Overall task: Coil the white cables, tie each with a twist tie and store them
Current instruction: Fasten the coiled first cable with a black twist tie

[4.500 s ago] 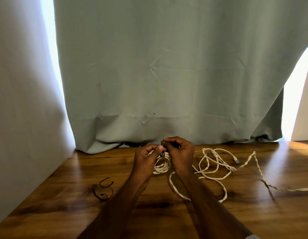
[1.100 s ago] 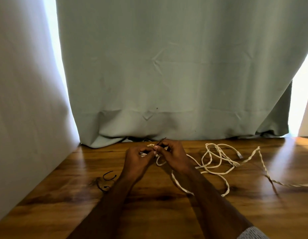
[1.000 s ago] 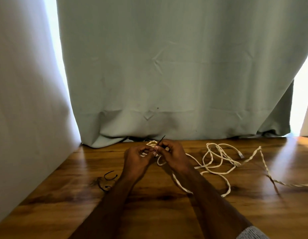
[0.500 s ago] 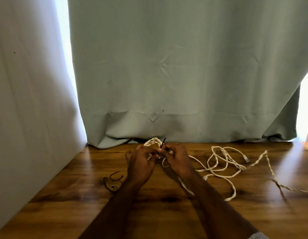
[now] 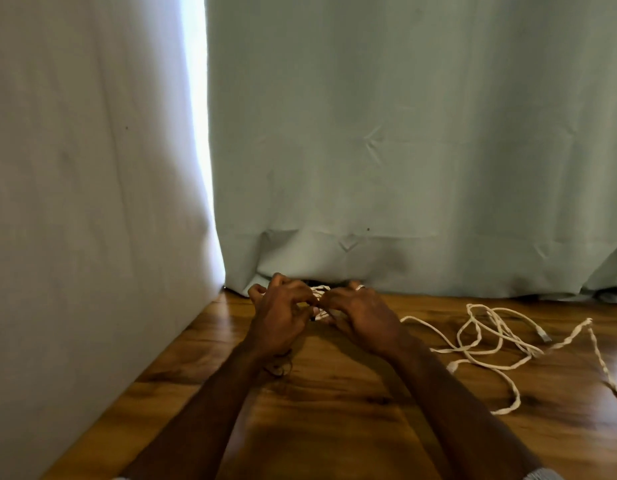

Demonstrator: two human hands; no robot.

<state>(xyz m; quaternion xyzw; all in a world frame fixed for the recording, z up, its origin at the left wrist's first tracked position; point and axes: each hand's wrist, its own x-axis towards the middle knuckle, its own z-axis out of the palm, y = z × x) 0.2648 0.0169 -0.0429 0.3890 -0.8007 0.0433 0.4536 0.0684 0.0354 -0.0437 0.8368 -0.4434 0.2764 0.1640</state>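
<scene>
Just in front of the curtain (image 5: 404,150), a small coil of white cable (image 5: 320,292) sits pinched between the left hand (image 5: 277,315) and right hand (image 5: 364,313), fingers curled round it; blur hides any tie. Loose cable (image 5: 490,341) sprawls across the wooden surface (image 5: 334,410) to the right.

The left hand (image 5: 279,317) and right hand (image 5: 362,315) hid most of the coiled cable (image 5: 319,292); a twist tie was perhaps between them, unclear.

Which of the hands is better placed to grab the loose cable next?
Probably the right hand: the loose white cable sprawls on its side of the wooden floor. The left hand lies farther away, at the coil.
</scene>
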